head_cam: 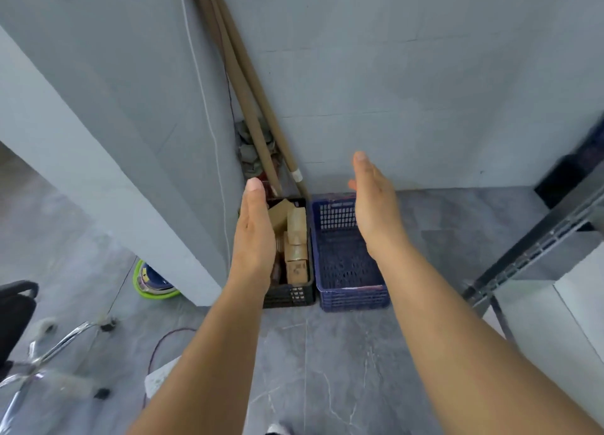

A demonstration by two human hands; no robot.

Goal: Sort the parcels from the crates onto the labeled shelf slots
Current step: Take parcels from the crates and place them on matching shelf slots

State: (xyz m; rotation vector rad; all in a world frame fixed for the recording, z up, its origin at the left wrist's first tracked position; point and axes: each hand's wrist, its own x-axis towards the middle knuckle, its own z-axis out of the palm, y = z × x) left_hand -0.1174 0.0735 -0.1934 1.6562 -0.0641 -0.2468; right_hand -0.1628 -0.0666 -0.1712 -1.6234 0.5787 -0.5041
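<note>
Two crates stand side by side on the grey floor against the wall. The black crate (291, 299) on the left holds several brown cardboard parcels (296, 245). Nothing lies in the blue crate (349, 299) on the right. Both my arms reach forward above them. My left hand (255, 235) hovers over the black crate's left side with straight fingers, palm facing right, and hides part of its contents. My right hand (376, 206) is held flat above the blue crate, palm facing left. Neither hand holds anything.
A dark metal shelf frame (536, 251) stands at the right edge. Long brown tubes (261, 130) lean in the wall corner behind the crates. A green basin (153, 282) sits by the pillar. An office chair base (49, 346) and a cable lie at lower left.
</note>
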